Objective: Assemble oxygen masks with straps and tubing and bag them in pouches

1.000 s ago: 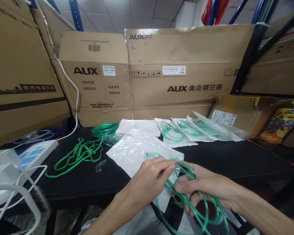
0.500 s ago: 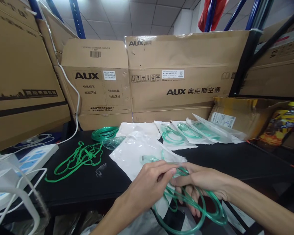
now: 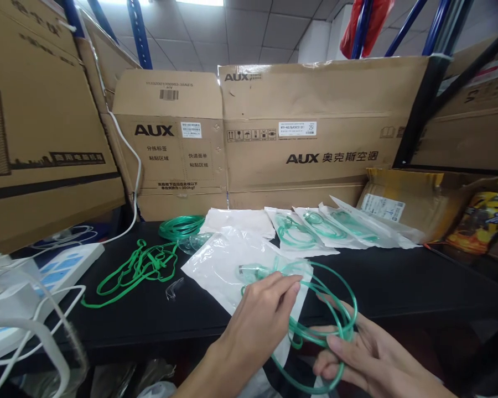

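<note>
A white-backed clear pouch lies slanted at the table's front edge, with a clear-green plastic fitting inside. My left hand rests over the pouch's near end, thumb and fingers pinched together at its edge; the exact grip is partly hidden. To its right, my right hand is closed around a coil of green clear tubing, thumb on top. The coil's upper loops overlap the pouch opening, while its lower loops hang past the table edge.
Green elastic cord, a second green tubing coil and thin wire pieces lie to the left. Filled pouches line the back right. A power strip, cardboard boxes and a bottle surround the table.
My right hand has moved right and down, away from my left hand. The tubing coil now stands spread and raised at the pouch opening. My left hand stays at the pouch.
</note>
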The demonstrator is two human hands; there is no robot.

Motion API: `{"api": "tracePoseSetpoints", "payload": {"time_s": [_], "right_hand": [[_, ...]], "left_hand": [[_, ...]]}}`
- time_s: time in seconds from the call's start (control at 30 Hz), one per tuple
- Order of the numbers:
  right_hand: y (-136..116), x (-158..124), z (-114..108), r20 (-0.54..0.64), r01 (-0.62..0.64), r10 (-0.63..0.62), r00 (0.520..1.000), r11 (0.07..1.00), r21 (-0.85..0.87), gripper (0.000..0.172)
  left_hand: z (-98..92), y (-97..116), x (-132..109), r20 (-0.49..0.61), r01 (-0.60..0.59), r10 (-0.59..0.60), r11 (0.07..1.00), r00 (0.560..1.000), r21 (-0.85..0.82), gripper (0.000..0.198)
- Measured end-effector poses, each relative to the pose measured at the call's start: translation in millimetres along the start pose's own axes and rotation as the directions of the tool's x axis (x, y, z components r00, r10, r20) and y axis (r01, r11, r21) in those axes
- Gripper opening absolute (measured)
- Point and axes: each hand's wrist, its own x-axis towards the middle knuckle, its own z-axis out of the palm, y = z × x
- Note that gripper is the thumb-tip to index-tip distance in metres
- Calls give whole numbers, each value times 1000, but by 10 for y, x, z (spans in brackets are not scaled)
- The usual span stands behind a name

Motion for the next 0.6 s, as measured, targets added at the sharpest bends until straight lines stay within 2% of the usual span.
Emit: {"api": "tracePoseSetpoints", "payload": {"time_s": [0.17, 0.27, 0.37, 0.43, 0.53, 0.6], "right_hand": [[-73, 150, 37, 135, -42, 54, 989, 995, -89, 75], [-135, 160, -25, 176, -16, 51, 983, 980, -198, 79], [-155, 101, -86, 131, 7, 14, 991, 987, -159, 95], [-129, 79, -83, 50, 41, -37, 998, 994, -97, 105], [-36, 145, 13, -59, 109, -112, 992, 993, -46, 108], [35, 240, 115, -44, 151, -151, 988, 988, 11, 104]], "left_hand": [[-12, 76, 3, 103, -115, 112, 993, 988, 30, 34], [-27, 60, 12, 53, -86, 85, 996, 995, 18, 32], [-44, 49, 16, 1, -56, 56, 998, 998, 18, 31], [-41, 72, 14, 27, -69, 68, 997, 997, 42, 33], [1, 144, 17, 88, -123, 117, 990, 989, 71, 37], [45, 191, 31, 119, -153, 143, 985, 983, 79, 38]]}}
